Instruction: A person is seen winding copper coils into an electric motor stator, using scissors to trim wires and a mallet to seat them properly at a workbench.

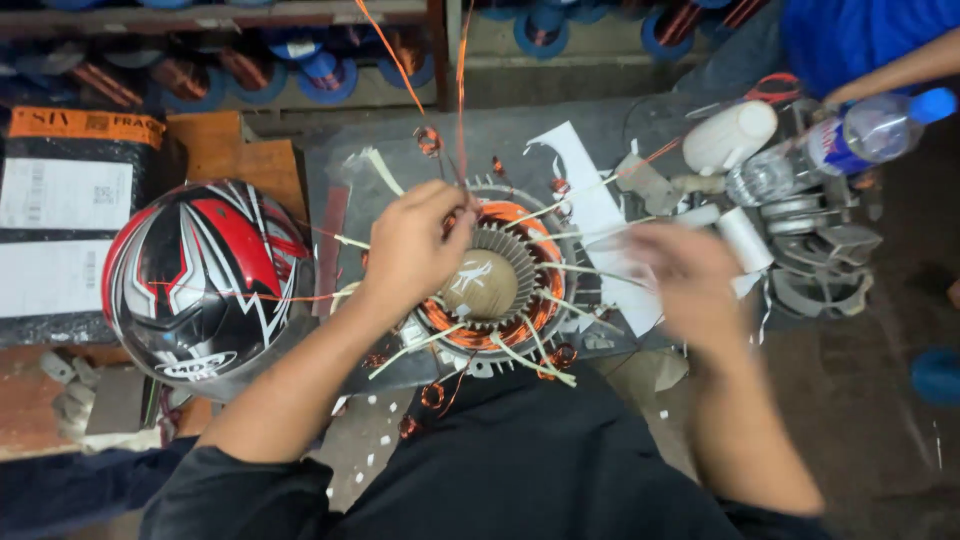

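Observation:
A round motor stator (497,283) with orange copper windings and pale insulation strips sticking out lies on a grey plate in front of me. My left hand (415,243) rests on its upper left rim, fingers pinched on a thin copper wire (392,55) that runs up out of view. My right hand (688,270) is blurred, just right of the stator, over white paper; whether it holds anything cannot be made out.
A red, black and white helmet (200,280) sits at the left beside a wrapped parcel (70,200). A plastic bottle (850,135), a white jar (730,135) and grey metal parts (825,265) lie at the right. Another person's arm (900,70) reaches in at top right.

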